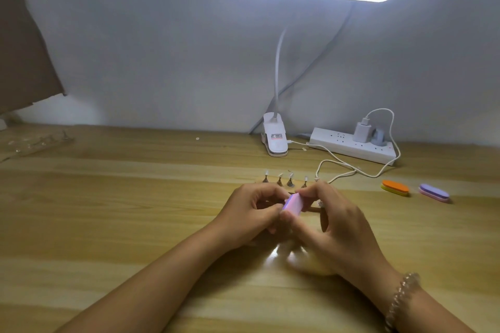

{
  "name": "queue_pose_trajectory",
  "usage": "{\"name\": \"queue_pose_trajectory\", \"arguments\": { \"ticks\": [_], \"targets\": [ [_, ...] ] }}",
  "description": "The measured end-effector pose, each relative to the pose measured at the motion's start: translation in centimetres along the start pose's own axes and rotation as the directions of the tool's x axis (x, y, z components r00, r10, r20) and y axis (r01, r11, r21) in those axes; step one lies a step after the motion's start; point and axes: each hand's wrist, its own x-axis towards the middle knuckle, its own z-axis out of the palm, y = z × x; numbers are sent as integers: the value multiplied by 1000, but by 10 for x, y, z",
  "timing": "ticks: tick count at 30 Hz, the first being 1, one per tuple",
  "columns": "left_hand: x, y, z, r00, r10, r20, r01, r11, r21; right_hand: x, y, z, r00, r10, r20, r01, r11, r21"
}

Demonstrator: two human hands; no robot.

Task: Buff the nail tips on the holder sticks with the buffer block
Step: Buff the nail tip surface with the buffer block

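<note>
My right hand [328,222] pinches a pink and purple buffer block [293,204] between thumb and fingers, above the wooden table [108,211]. My left hand [250,213] is curled close against the block's left end, its fingertips pinched together; what it pinches is hidden by the fingers. Just behind my hands stands a row of several holder sticks [290,180] on small metal bases, each with a clear nail tip on top.
An orange and yellow buffer block [395,188] and a purple and pink one [434,192] lie at the right. A white clip lamp [276,138], a power strip [351,146] and a looped white cable [343,167] sit behind. Clear plastic pieces [38,140] lie far left.
</note>
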Motion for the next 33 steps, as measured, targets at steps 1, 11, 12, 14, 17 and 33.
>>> {"name": "queue_pose_trajectory", "arguments": {
  "ticks": [1, 11, 12, 14, 17, 33],
  "targets": [
    [0, -1, 0, 1000, 5, 1, -5, 1000, 7, 2, 2, -1, 999, 30, -16, -30, 999, 20],
    [0, -5, 1, 999, 31, 35, -33, 998, 47, 4, 6, -4, 998, 63, -22, -63, 998, 5],
    [0, -5, 0, 999, 31, 35, -33, 998, 49, 5, 7, -4, 996, 85, -31, -85, 996, 10],
    [-1, -5, 0, 998, 43, 51, -45, 997, 56, 3, 4, -4, 999, 34, -12, -34, 999, -18],
    [-1, -4, -1, 997, 59, 59, -62, 996, 67, 0, -1, -2, 999, -18, 43, 20, 999, -39],
    [-3, 3, 5, 993, 105, 46, -114, 931, 346, 4, 3, -8, 994, 82, -67, -77, 995, 66]
  ]
}}
